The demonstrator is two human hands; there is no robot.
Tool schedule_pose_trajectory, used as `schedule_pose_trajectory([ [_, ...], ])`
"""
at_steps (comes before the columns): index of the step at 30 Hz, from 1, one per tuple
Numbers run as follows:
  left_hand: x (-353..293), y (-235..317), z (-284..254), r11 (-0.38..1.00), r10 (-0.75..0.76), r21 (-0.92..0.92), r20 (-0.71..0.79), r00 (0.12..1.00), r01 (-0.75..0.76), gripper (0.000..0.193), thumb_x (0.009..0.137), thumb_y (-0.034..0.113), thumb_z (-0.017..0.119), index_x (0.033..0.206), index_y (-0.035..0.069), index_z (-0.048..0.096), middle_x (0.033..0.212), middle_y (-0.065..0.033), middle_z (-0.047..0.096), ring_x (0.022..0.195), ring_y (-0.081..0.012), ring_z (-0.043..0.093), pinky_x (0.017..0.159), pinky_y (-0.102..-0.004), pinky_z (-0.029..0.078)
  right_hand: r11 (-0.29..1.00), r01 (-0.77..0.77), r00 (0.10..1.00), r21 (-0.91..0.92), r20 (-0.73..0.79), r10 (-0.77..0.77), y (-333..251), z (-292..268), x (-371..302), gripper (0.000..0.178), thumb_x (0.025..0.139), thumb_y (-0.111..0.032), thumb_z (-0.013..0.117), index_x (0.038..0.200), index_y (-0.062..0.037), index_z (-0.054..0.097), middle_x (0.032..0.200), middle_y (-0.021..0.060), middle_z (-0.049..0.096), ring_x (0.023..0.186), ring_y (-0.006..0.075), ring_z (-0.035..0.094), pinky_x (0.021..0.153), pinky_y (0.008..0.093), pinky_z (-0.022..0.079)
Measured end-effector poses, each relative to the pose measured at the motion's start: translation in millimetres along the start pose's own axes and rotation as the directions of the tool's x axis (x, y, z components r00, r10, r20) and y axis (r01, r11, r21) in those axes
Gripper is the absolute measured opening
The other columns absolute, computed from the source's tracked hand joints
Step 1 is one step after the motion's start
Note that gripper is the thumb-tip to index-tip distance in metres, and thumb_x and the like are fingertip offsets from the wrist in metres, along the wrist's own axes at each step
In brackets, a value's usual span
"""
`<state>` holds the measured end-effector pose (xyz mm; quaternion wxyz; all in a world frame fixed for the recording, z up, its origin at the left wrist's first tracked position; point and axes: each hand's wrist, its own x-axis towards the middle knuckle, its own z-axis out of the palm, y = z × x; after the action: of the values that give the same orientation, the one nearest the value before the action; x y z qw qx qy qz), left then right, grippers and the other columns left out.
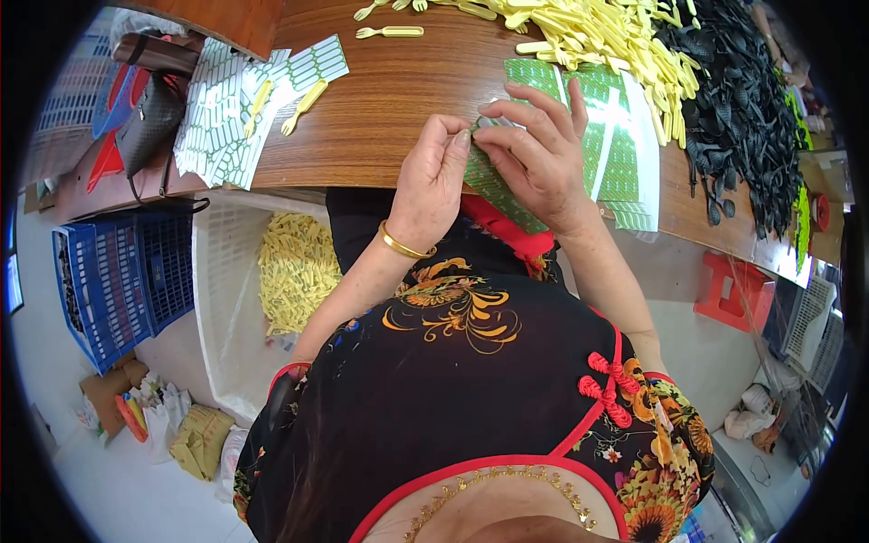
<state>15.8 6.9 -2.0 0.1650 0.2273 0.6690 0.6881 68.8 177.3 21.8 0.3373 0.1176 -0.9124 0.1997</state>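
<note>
Over the table's near edge, a green patterned sticker sheet hangs between my hands. My left hand is closed, its thumb and forefinger pinching the sheet's upper left corner. My right hand meets it there, with thumb and forefinger together at the same corner and the other fingers raised and spread. Whether a sticker is between those right fingertips is too small to make out. Beneath and beyond the right hand lie more green sticker sheets on the wooden table.
Yellow plastic forks are heaped at the far right, beside a pile of black plastic pieces. One yellow fork lies apart. Used sheets cover the left side, near a dark handbag. Below stands a white bin of yellow forks.
</note>
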Motion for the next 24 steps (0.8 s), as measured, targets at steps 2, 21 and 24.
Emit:
schedule_pose_trajectory([
  [2, -2.2, 2.4, 1.9, 0.995, 0.060, 0.085, -0.040, 0.997, -0.057, 0.014, 0.108, 0.016, 0.050, 0.111, 0.002, 0.054, 0.084, -0.0069, 0.059, 0.075, -0.0119, 0.053, 0.068, -0.0286, 0.046, 0.999, -0.011, 1.000, 0.039, 0.023, 0.010, -0.7, -0.4, 0.9, 0.020, 0.080, -0.015, 0.080, 0.097, -0.0219, 0.073, 0.118, -0.0064, 0.067, 0.126, 0.0212, 0.057, 0.122, 0.0562, 0.017],
  [21, -9.5, 24.0, 6.8, 0.929, 0.128, 0.354, -0.023, 0.992, -0.111, 0.010, 0.106, 0.013, 0.051, 0.109, 0.004, 0.054, 0.077, -0.0186, 0.062, 0.070, -0.0389, 0.066, 0.060, -0.0427, 0.049, 0.992, -0.088, 0.996, 0.090, 0.000, 0.088, -7.1, -2.9, 0.6, 0.021, 0.073, -0.007, 0.078, 0.084, -0.0173, 0.064, 0.104, -0.0040, 0.068, 0.117, 0.0204, 0.061, 0.118, 0.0534, 0.025],
  [24, -9.8, 20.5, 6.2, 0.947, 0.092, 0.310, -0.021, 0.996, -0.081, 0.011, 0.106, 0.014, 0.051, 0.108, 0.003, 0.054, 0.074, -0.0165, 0.059, 0.064, -0.0328, 0.063, 0.060, -0.0386, 0.047, 0.998, -0.023, 1.000, 0.064, -0.006, 0.023, -3.4, -4.6, -3.4, 0.022, 0.074, -0.008, 0.079, 0.085, -0.0185, 0.064, 0.107, -0.0047, 0.068, 0.119, 0.0194, 0.061, 0.120, 0.0516, 0.024],
])
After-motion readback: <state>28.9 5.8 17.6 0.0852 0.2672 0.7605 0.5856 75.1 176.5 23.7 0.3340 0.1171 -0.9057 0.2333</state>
